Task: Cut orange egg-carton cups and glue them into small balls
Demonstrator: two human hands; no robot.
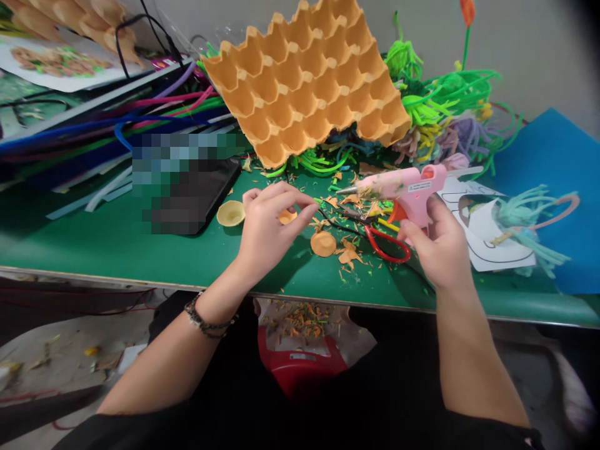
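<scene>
Head view: 1 right hand (444, 251) closed round 1 pink glue gun (417, 187), at 3 o'clock from 1 left hand (268, 220) whose thumb and forefinger tips nearly meet (any pinch: cannot tell), 1 pale cup (230, 214) at 9, 1 egg tray (307, 84) at 12, 1 tan disc (323, 244) at 4.

this looks like a handicraft workspace: a pink glue gun (415, 190) is held over a green worktop (126, 247) strewn with orange scraps (349, 253) and red-handled scissors (369, 236). bundles of bright green fuzzy stems (429, 111), a moulded egg tray (312, 84), a blue sheet (548, 187) and cut white paper (501, 250) crowd it, and more cuttings (304, 322) lie below its front edge.
</scene>
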